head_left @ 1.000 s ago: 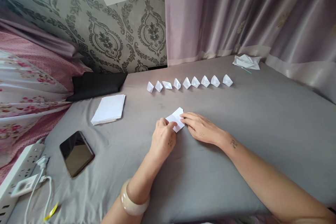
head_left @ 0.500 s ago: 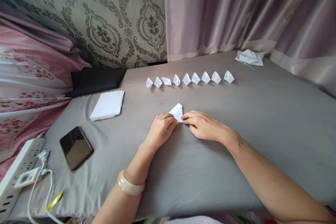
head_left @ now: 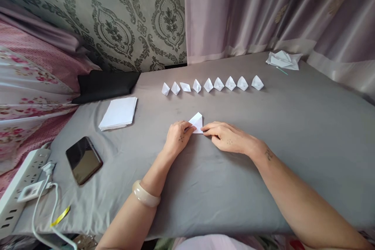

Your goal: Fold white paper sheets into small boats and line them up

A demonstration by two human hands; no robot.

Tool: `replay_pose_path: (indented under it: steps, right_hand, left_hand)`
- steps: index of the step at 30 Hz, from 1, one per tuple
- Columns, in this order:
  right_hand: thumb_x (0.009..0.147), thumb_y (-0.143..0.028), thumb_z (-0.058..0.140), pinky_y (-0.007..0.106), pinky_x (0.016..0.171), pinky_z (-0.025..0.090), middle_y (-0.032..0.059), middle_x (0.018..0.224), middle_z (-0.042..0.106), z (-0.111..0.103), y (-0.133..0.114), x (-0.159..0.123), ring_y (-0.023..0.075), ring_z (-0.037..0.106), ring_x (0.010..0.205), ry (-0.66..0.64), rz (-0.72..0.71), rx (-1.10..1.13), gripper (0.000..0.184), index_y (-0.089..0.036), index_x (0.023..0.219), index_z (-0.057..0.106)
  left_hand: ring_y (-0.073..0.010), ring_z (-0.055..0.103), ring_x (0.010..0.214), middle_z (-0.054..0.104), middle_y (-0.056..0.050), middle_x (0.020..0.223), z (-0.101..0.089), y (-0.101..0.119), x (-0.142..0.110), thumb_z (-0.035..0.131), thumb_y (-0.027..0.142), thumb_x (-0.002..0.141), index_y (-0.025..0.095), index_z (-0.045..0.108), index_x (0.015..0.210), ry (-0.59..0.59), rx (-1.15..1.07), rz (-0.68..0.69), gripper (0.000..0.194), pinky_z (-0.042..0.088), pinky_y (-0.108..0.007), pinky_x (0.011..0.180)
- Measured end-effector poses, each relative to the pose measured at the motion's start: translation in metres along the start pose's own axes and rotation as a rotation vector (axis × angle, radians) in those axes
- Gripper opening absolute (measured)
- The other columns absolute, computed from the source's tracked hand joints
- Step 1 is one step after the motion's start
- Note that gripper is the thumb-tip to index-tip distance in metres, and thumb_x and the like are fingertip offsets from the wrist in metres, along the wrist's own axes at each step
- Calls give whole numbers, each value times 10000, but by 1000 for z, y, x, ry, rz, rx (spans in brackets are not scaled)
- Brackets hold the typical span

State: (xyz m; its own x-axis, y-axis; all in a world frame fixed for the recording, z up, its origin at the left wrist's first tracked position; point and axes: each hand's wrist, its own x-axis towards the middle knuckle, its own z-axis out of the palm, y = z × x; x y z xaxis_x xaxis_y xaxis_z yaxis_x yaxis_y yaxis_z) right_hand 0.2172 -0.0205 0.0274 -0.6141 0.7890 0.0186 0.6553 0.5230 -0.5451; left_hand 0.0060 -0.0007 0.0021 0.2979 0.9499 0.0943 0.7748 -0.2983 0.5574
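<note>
A small folded piece of white paper (head_left: 198, 122) lies on the grey cloth between my hands, its pointed corner facing away from me. My left hand (head_left: 178, 137) is closed on its left side, thumb and fingers at the lower edge. At the right edge, the fingertips of my right hand (head_left: 227, 136) pinch the paper, the other fingers held together. Beyond them stands a row of several small folded paper boats (head_left: 208, 85); one boat (head_left: 185, 86) in the row is flatter than the others.
To the left sit a stack of white paper (head_left: 118, 113), a phone (head_left: 84, 160) and a black cloth (head_left: 107, 86). A power strip (head_left: 27, 175) with white cables and a yellow strip (head_left: 60, 216) are at the near left. More folded paper (head_left: 283, 60) lies at the far right by a thin green stick (head_left: 281, 70).
My left fingers have shifted slightly along the paper's left side, uncovering more of its lower edge. My right hand stays at the right edge. The view has tilted a little.
</note>
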Motion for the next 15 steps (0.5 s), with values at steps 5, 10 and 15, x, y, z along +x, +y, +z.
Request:
replay_pose_path:
  steps: [5,10,15]
  right_hand:
    - [791,-59,409,292,902,457,-20,1239,638,1,4,0,192,593,1109,8,15,18,427,-262,1002,719]
    - [755,-17,407,280,831,474,-28,1128,684,-2,4,0,173,634,971,23,23,64,483,-287,1020,708]
    - [769,3,377,305,885,460,-49,1229,630,-3,3,-1,174,577,1086,-2,-35,61,604,-344,1192,631]
  left_hand:
    - [-150,563,717,670,-24,791,-2,4,2,586,307,849,186,695,793,-20,7,-70,173,358,-250,635]
    - [-155,567,737,681,-23,829,-5,9,2,578,305,847,196,698,804,-56,6,-107,168,357,-251,634]
    - [-149,565,709,679,-19,810,-5,10,3,574,304,840,196,687,786,-66,-17,-140,166,360,-249,624]
